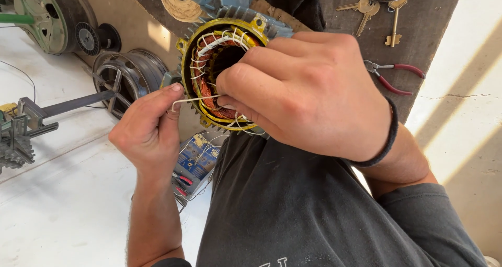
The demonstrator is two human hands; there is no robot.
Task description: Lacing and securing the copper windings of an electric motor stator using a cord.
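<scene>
A motor stator [222,63] with copper windings, yellow insulation and white lacing cord rests against my lap. My left hand [149,131] pinches the end of a white cord [193,99] just left of the stator's rim. My right hand [308,94] covers the stator's right side, its fingertips closed on the same cord at the winding's lower edge. A black band circles my right wrist.
Red-handled pliers [397,76] and a bunch of keys [379,3] lie on a brown board at the upper right. A motor end cover [128,78], a fan housing [49,16] and a metal tool [21,131] sit at the left. A blue meter [196,165] lies below the stator.
</scene>
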